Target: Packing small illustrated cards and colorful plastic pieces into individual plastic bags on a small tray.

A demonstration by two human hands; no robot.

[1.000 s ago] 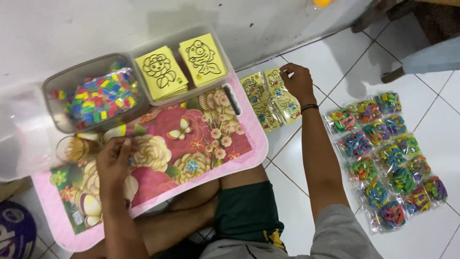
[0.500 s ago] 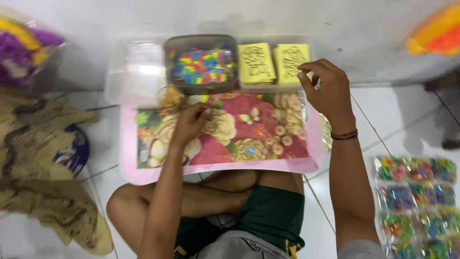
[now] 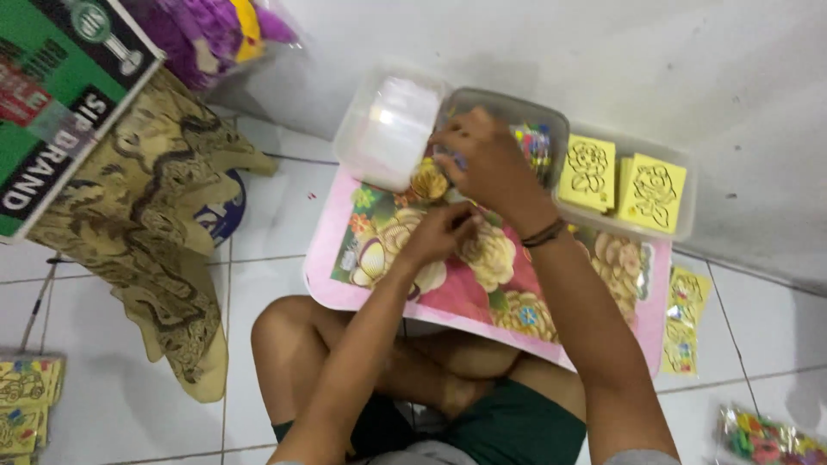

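Currently, entries as follows.

Setting: a person sits cross-legged on white floor tiles with a pink floral tray across the lap.

Right hand: reaches over the rim of the grey tub; fingers curl down into it, so whether they pinch anything cannot be told.

Left hand: rests on the tray just below the right hand, fingers bunched together; anything between them is hidden.

Grey tub contents: small multicoloured pieces, mostly covered by the right hand.

Clear tub: sits left of the grey one, touching it; appears to hold something pale, not identifiable.

Third tub: right of the grey one, holds yellow foam cards with black flower outlines, standing tilted.

Surroundings: more yellow sheets on the floor right of the tray, bagged coloured pieces at lower right, a patterned cloth and a green box at left.

Risk 1: the tray balances on the knees; a leg shift could tip it and slide things off.

Risk 2: the wrist presses near the grey tub's rim; a push could upset it and scatter pieces over the tiles.

Risk 3: tiny pieces may slip from the fingers.
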